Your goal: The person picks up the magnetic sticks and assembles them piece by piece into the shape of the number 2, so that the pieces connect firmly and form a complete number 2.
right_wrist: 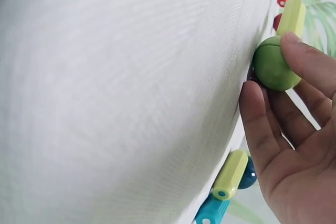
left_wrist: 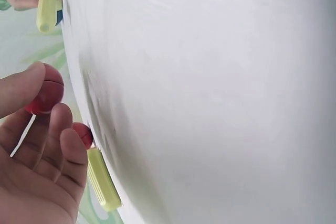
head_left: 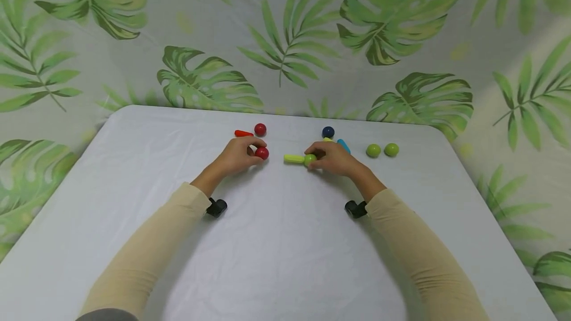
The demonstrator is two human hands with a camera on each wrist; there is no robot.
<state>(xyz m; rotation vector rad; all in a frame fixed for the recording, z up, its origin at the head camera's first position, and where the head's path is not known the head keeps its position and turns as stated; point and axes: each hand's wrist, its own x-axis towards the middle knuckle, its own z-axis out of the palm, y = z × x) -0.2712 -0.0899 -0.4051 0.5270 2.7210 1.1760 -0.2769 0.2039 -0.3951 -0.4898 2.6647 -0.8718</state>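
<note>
My left hand (head_left: 238, 156) pinches a glossy red ball (head_left: 261, 153) between thumb and fingers. In the left wrist view that red ball (left_wrist: 48, 92) shows a thin seam. Facing it, my right hand (head_left: 334, 157) pinches a green ball (head_left: 310, 160), also seamed in the right wrist view. A yellow-green stick (head_left: 293, 159) extends from the green ball toward the left hand; whether the two are joined I cannot tell. Beyond the left hand lie a second red ball (head_left: 260, 129) and a red stick (head_left: 244, 133). Another yellow-green stick (left_wrist: 103, 180) shows beside the left fingers.
Behind the right hand are a dark blue ball (head_left: 328, 132), a yellow-green stick (right_wrist: 231, 174) and a blue stick (head_left: 343, 145). Two green balls, one nearer (head_left: 373, 150) and one farther right (head_left: 391, 149), sit on the white-covered table (head_left: 285, 251). A leaf-patterned cloth (head_left: 303, 78) hangs behind.
</note>
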